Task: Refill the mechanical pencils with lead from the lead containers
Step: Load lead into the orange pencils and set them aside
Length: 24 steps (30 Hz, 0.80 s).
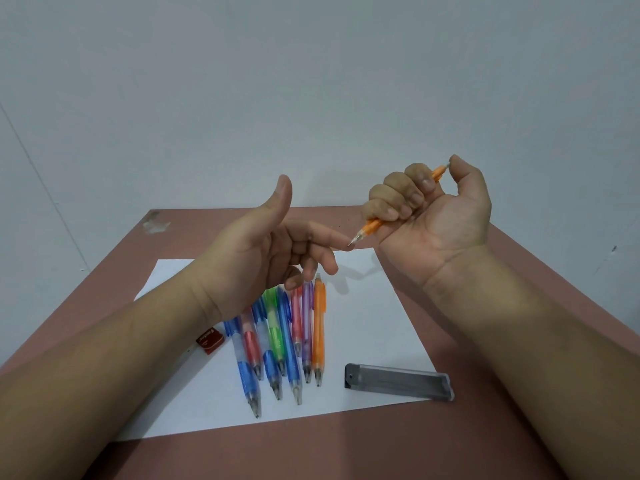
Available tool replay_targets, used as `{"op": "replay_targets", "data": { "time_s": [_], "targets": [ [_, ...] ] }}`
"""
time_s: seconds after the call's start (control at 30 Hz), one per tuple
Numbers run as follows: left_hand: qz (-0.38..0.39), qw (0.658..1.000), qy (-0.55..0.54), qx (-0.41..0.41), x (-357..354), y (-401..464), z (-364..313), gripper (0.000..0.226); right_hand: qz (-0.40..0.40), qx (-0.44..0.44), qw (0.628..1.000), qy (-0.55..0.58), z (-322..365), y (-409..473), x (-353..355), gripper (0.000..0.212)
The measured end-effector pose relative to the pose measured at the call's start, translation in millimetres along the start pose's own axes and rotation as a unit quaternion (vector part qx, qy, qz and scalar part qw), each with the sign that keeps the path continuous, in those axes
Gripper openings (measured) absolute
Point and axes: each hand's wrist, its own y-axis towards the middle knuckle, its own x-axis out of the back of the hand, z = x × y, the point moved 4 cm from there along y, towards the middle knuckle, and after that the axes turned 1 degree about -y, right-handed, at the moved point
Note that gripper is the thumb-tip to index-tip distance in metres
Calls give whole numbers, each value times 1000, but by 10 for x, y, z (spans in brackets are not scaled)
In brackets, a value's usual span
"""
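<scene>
My right hand (436, 213) grips an orange mechanical pencil (371, 227) in a fist, thumb on its top button, tip pointing left and down. My left hand (266, 251) is raised beside it with the thumb up, and its index fingertip touches the pencil's metal tip. Below, on a white sheet of paper (363, 306), lie several coloured mechanical pencils (287, 334) side by side, tips toward me: blue, red, green, purple and orange. A grey lead container (398, 381) lies on the paper's right part. A small dark red lead container (209, 340) sits at the paper's left edge.
The paper lies on a reddish-brown table (519, 271) that stands against a pale wall (311, 98). A scrap of tape (156, 223) sticks to the table's far left corner.
</scene>
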Motion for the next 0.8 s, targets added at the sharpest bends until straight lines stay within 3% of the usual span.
{"op": "replay_targets", "data": {
  "time_s": [0.8],
  "targets": [
    [-6,1000,21,-7,1,-20,12,82,7,13,1000,-6,16,-11,-24,46]
  ]
}}
